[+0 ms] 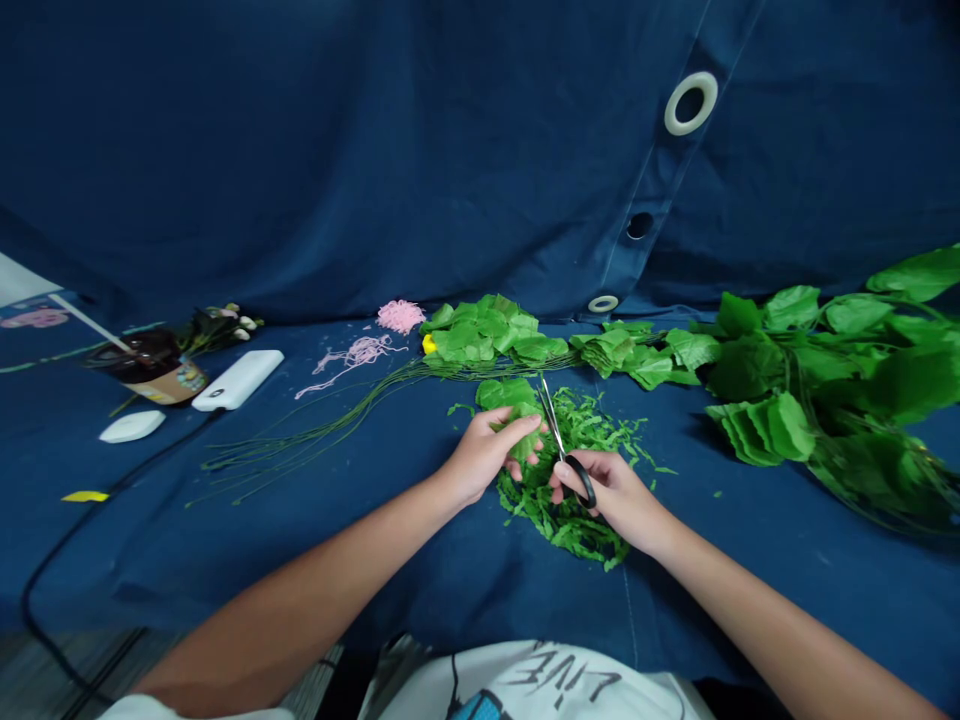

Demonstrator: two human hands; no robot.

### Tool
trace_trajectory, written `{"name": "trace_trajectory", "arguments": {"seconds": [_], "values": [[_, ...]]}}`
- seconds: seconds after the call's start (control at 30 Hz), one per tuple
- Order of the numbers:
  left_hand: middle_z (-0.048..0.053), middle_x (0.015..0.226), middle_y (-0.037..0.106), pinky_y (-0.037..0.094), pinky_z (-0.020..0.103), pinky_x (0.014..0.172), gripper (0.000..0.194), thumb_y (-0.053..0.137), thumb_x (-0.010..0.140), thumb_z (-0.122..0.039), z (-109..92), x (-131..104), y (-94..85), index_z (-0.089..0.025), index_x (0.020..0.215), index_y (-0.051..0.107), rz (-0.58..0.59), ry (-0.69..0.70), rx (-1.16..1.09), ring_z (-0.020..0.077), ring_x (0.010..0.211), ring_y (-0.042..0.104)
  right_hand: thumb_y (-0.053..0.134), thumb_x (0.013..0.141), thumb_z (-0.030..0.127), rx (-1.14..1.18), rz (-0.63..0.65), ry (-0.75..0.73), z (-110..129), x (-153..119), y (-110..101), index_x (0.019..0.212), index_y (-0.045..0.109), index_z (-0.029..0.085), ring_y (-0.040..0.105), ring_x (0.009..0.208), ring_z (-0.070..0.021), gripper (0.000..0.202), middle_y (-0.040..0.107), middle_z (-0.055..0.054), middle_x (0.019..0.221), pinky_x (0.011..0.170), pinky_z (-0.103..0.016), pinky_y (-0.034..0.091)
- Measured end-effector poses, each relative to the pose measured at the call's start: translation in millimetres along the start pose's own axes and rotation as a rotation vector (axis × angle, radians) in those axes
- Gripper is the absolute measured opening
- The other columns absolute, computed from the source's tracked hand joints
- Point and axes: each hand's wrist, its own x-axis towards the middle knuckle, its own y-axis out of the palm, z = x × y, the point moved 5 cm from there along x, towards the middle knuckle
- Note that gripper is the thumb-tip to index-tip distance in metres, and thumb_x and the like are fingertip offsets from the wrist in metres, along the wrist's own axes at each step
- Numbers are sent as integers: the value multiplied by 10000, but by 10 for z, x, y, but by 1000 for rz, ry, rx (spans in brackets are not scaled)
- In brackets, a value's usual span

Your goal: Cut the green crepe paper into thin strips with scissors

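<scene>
My left hand [486, 452] grips a small stack of green fabric leaves [507, 396] over the blue cloth. My right hand [609, 490] holds black-handled scissors [561, 436], whose blades point up and away, touching the right edge of that stack. Under both hands lies a heap of green trimmings [577, 500]. More stacked green leaves [491, 328] sit just beyond, with a bundle of thin green wire stems [330, 422] running off to the left.
Large leafy branches [840, 370] fill the right side. Pink thread scraps [375, 340] lie behind the stems. At left are a white power bank [238, 379] with a black cable, a white case [132, 426] and a dark jar [150, 366]. Blue cloth rises as a backdrop.
</scene>
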Motion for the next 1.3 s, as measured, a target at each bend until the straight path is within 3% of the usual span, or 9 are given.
{"name": "trace_trajectory", "arguments": {"seconds": [0.47, 0.9, 1.3], "values": [[25, 726, 630, 464, 168, 369, 373, 659, 833, -492, -2, -4, 25, -136, 943, 637, 61, 61, 67, 125, 572, 620, 664, 835, 593, 5, 39, 6, 61, -17, 50, 755, 676, 156, 433, 492, -99, 445, 675, -26, 707, 455, -226, 282], [-4, 668, 596, 417, 154, 338, 351, 626, 863, -487, 15, -24, 7, -139, 901, 610, -11, 127, 179, 95, 495, 567, 665, 882, 482, -56, -6, -35, 42, -19, 85, 665, 601, 166, 499, 617, -143, 388, 667, -27, 708, 574, -246, 350], [8, 679, 605, 418, 159, 340, 377, 628, 862, -485, 33, -21, -6, -122, 960, 619, -21, 133, 234, 115, 534, 592, 649, 891, 487, -66, -2, -39, 53, -13, 104, 662, 608, 153, 455, 587, -128, 407, 633, -15, 663, 558, -241, 317]]}}
